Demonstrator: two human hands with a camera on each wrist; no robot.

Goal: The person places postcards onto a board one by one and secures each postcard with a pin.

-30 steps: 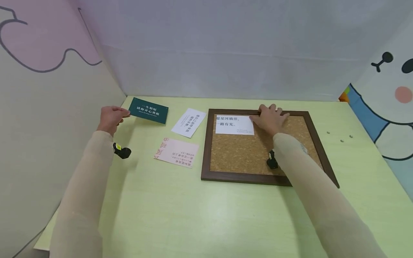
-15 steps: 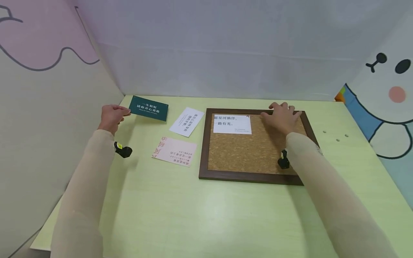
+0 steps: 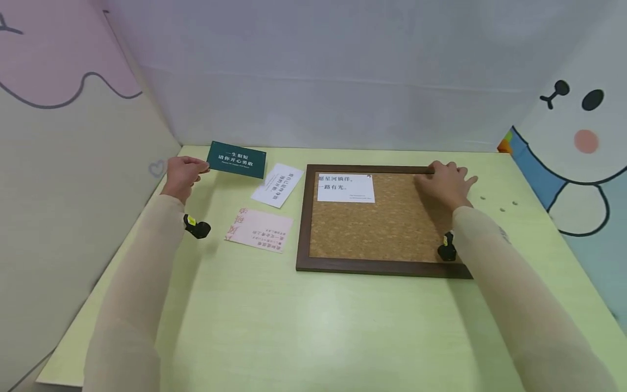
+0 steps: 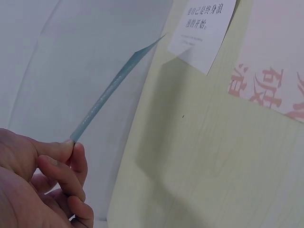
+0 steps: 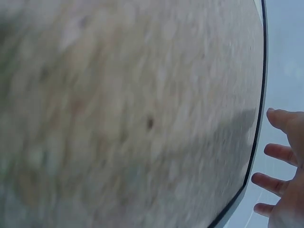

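A dark green card (image 3: 237,159) is pinched at its left edge between the thumb and fingers of my left hand (image 3: 183,175), raised over the table's back left. In the left wrist view the card (image 4: 111,90) appears nearly edge-on, above its shadow. My right hand (image 3: 448,182), fingers spread and holding nothing visible, is over the upper right of the brown-framed cork board (image 3: 362,231). A white card (image 3: 345,188) lies at the board's upper left, with a small pin (image 3: 369,176) at its top right corner. The right wrist view shows the spread fingers beside the board's edge.
On the table (image 3: 313,326), left of the board, lie a white card (image 3: 277,185) and a pink card (image 3: 259,230). Several small pins (image 3: 502,209) sit to the board's right. Walls stand behind and at the left.
My right hand has moved right, away from the white card on the board, uncovering the pin at its corner. My left hand, still pinching the green card, has moved slightly right, and the card now overlaps the loose white card.
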